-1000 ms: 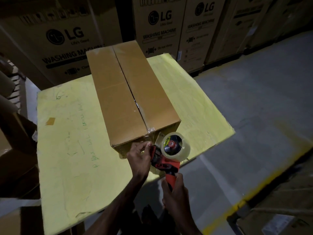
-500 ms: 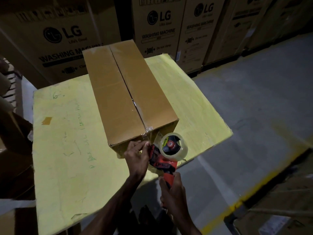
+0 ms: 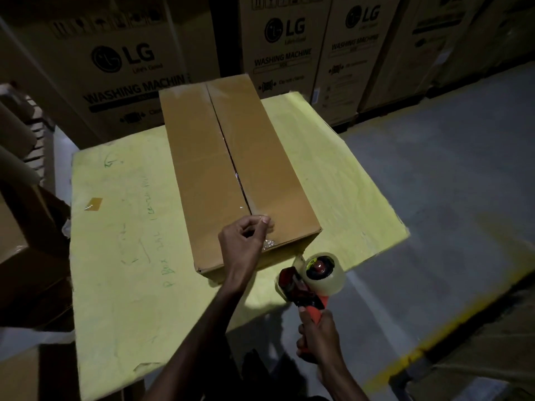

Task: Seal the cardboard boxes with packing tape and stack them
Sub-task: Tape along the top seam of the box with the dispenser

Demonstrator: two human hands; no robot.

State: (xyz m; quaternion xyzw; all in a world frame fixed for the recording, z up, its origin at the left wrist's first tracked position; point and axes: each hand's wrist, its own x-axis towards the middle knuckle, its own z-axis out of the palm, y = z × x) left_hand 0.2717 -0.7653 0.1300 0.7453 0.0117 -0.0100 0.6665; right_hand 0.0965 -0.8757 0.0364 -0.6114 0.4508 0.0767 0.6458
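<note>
Closed cardboard box [image 3: 231, 169] on yellow surface [image 3: 115, 256]; left hand [image 3: 243, 241] pinching clear tape [image 3: 267, 242] at near seam end, right hand [image 3: 317, 340] gripping tape dispenser [image 3: 314, 280] beside box.

It is dim in here, with a warm, muddy cast. The most light falls on the yellow table sheet [image 3: 121, 227] left of the left hand [image 3: 241, 241] and on the cardboard box [image 3: 202, 169] top beyond it. Small glints of glare sit on the tape [image 3: 267, 243] by that hand's fingertips and on the clear roll of the tape dispenser [image 3: 324, 273] above the right hand [image 3: 318, 340]. A black shadow pools between the 2 forearms. Far left of the left hand, everything sinks to near black. The printed cartons [image 3: 121, 68] beyond the box look soft and smeared, and straight edges bow toward the corners.
</note>
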